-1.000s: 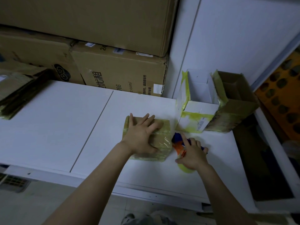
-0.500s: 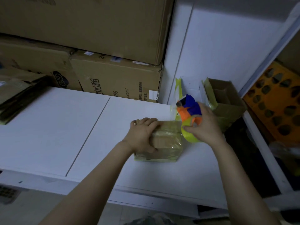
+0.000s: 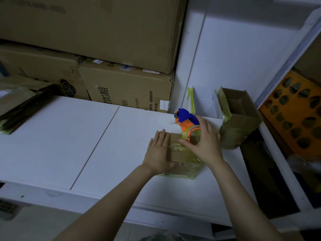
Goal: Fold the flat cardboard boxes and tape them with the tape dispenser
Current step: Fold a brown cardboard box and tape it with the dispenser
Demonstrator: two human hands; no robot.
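Taping: left grip [image 3: 159, 153], fingers flat, steadies the box [image 3: 175, 154]; right grip [image 3: 207, 143] clasps the tape dispenser [image 3: 185, 116], likely drawn across next.

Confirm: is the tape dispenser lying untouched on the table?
No, the right hand grips the tape dispenser over the small box, which the left hand steadies.

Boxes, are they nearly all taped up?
Not yet. A white box and a brown box stand folded with yellow tape. The left hand steadies a small box while the right hand holds the tape dispenser at its far edge. A stack of flat cardboard waits at left.
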